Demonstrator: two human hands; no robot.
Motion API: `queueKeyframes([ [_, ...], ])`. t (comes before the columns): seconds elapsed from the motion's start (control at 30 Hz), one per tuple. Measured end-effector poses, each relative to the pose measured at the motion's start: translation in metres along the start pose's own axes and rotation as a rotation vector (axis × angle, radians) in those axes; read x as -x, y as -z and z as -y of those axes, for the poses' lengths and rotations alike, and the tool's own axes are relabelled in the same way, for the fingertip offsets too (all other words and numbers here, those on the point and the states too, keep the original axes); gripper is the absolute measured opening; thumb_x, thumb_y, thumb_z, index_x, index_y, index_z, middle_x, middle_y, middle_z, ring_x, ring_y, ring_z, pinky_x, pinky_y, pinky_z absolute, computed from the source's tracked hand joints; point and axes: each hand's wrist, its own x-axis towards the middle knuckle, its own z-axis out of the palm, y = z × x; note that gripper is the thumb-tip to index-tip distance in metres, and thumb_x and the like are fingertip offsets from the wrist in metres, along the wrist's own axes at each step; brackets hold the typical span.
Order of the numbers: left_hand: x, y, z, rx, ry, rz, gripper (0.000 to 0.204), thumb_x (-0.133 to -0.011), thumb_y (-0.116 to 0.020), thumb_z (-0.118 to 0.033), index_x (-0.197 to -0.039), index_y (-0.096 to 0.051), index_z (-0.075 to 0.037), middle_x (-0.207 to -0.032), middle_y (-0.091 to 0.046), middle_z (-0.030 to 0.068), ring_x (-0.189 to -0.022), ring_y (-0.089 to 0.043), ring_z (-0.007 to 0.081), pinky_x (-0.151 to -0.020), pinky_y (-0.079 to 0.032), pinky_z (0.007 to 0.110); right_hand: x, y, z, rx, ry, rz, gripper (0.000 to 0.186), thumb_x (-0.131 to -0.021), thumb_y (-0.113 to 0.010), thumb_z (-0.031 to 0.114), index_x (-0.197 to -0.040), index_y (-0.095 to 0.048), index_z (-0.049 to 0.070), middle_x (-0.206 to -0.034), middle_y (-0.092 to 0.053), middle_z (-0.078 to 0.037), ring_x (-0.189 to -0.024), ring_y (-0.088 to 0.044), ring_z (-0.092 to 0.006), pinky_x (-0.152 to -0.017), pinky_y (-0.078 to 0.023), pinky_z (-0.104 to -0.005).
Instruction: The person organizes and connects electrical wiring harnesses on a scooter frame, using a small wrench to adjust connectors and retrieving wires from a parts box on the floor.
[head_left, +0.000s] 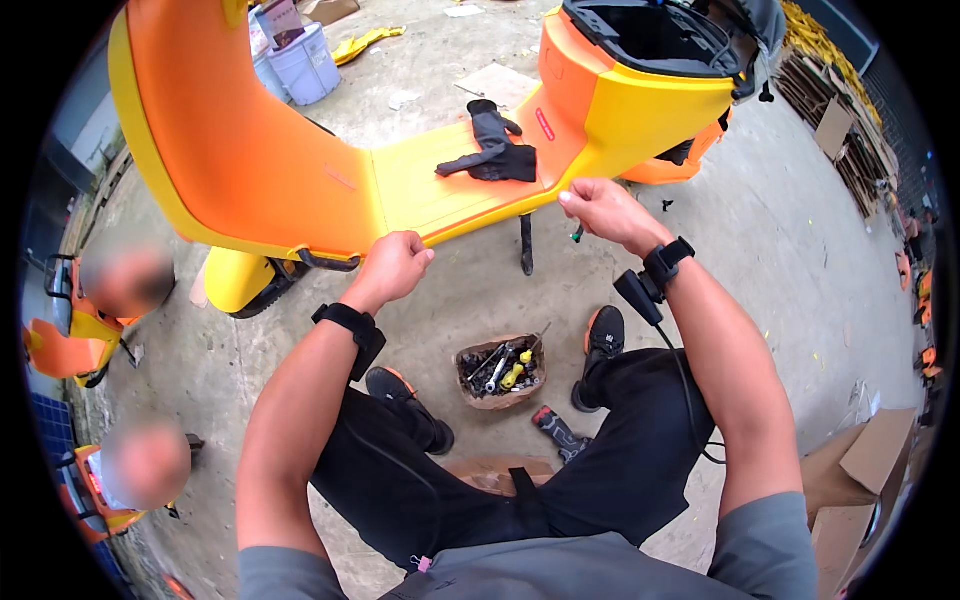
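A yellow and orange electric scooter (410,195) stands in front of me, its floorboard running across the view. My left hand (397,265) is closed at the floorboard's lower near edge, beside a black curved bar (328,262). At the same edge, further right, my right hand (605,212) is closed, thumb against curled fingers. Whatever either hand may grip is hidden. A small green-tipped piece (577,234) shows just below the right hand. Black gloves (495,150) lie on the floorboard. Under it, a dark stand (527,245) points down.
Between my feet sits a box of tools (502,370) with a yellow-handled screwdriver. A red and black power tool (560,432) lies nearer me. Cardboard boxes (860,470) stand right, stacked cardboard (835,125) far right, a white bucket (305,65) behind the scooter. People and other scooters are at left.
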Motion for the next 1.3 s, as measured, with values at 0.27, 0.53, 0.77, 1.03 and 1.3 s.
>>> queueKeyframes([
  [0.27, -0.006, -0.006, 0.004, -0.145, -0.190, -0.017, 0.022, -0.083, -0.065, -0.020, -0.085, -0.066, 0.001, -0.081, -0.067, 0.0204, -0.079, -0.065, 0.0356, -0.073, -0.051, 0.043, -0.028, -0.027, -0.070, 0.288, -0.032, 0.032, 0.032, -0.091, -0.059, 0.033, -0.079, -0.063, 0.003, -0.062, -0.059, -0.011, -0.059, -0.060, -0.0218, -0.060, -0.049, -0.0395],
  [0.53, 0.011, -0.022, -0.017, -0.205, -0.251, 0.117, 0.016, -0.079, -0.069, -0.012, -0.083, -0.062, 0.002, -0.077, -0.066, 0.0203, -0.074, -0.066, 0.0344, -0.067, -0.052, 0.041, -0.032, -0.074, -0.069, 0.672, 0.250, 0.125, 0.017, -0.074, -0.065, 0.023, -0.082, -0.070, 0.009, -0.087, -0.069, -0.015, -0.088, -0.065, -0.0358, -0.077, -0.052, -0.0446],
  [0.77, 0.015, -0.026, -0.013, -0.295, -0.256, 0.110, 0.017, -0.078, -0.069, -0.011, -0.087, -0.063, 0.002, -0.078, -0.066, 0.0200, -0.075, -0.065, 0.0353, -0.068, -0.051, 0.040, -0.011, -0.065, -0.033, 0.663, 0.070, 0.089, 0.025, -0.084, -0.061, 0.033, -0.092, -0.072, 0.012, -0.096, -0.070, -0.012, -0.096, -0.064, -0.0309, -0.084, -0.050, -0.0434],
  [1.03, 0.015, -0.026, -0.004, -0.352, -0.237, 0.132, 0.020, -0.077, -0.069, -0.013, -0.088, -0.064, 0.003, -0.081, -0.066, 0.0205, -0.080, -0.065, 0.0364, -0.072, -0.051, 0.042, -0.018, -0.063, -0.069, 0.729, 0.105, -0.044, 0.020, -0.083, -0.065, 0.027, -0.084, -0.069, 0.007, -0.086, -0.068, -0.016, -0.088, -0.064, -0.0374, -0.078, -0.050, -0.0466],
  [1.3, 0.016, -0.025, -0.001, -0.368, -0.197, 0.182, 0.023, -0.077, -0.070, -0.015, -0.090, -0.064, 0.002, -0.081, -0.067, 0.0191, -0.080, -0.065, 0.0346, -0.073, -0.052, 0.041, -0.010, -0.059, -0.063, 0.714, 0.156, 0.041, 0.013, -0.079, -0.065, 0.017, -0.087, -0.069, 0.009, -0.087, -0.068, -0.016, -0.088, -0.064, -0.0363, -0.075, -0.051, -0.0457],
])
